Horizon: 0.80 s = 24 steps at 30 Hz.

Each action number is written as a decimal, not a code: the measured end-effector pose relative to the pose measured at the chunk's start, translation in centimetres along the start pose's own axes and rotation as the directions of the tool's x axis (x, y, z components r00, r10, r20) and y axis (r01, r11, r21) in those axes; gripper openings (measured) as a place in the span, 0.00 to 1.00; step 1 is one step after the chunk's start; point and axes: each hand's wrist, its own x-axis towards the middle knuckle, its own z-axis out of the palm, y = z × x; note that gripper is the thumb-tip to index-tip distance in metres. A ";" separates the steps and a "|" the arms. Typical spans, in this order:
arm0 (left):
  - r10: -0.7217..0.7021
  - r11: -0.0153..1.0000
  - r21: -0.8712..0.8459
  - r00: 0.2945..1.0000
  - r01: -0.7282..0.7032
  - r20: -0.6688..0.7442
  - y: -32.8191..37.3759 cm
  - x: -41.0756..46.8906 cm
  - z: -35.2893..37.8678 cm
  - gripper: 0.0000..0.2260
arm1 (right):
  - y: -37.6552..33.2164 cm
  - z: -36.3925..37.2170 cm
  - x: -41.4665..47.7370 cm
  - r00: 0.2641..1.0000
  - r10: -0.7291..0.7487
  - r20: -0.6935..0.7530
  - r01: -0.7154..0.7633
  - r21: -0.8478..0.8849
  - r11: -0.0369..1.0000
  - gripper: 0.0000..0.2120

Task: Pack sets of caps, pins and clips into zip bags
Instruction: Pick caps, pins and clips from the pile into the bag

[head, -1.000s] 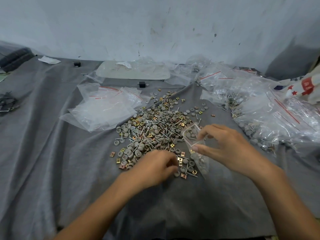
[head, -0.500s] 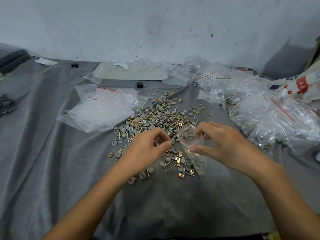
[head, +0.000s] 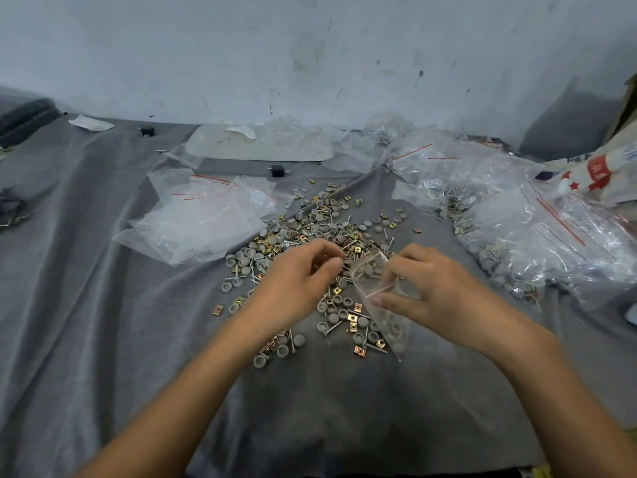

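While right hand [head: 444, 294] pinches the clear cap-filled zip bag [head: 369, 270], left hand [head: 296, 291] curls, hold unclear.

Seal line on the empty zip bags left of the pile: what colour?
Red, thin, on the clear empty zip bags; head view shows it.

Two hands work over a pile [head: 310, 232] of grey caps, pins and brass clips on grey cloth [head: 86, 305]. The right hand [head: 434, 288] pinches a small clear zip bag [head: 393, 331] at its mouth; the left hand [head: 303, 284], fingers curled, is just beside it. To the left lie empty bags [head: 203, 222], to the right filled bags [head: 551, 243].
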 end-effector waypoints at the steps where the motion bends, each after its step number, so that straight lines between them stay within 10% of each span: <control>1: -0.031 0.998 0.052 0.999 0.033 -0.033 -0.5 0.0 0.0 0.05 | 0.1 -0.1 -0.1 1.000 0.006 -0.009 -0.006 0.002 1.000 0.17; 15: 0.020 0.826 0.514 0.923 -0.232 0.384 -3.9 1.8 4.7 0.21 | 0.3 -0.2 -0.6 1.000 0.020 -0.023 -0.019 0.017 1.000 0.10; 24: -0.017 0.824 0.517 0.903 -0.231 0.430 -3.8 1.9 4.8 0.13 | 0.3 0.0 -0.7 1.000 0.012 -0.021 -0.011 0.011 1.000 0.10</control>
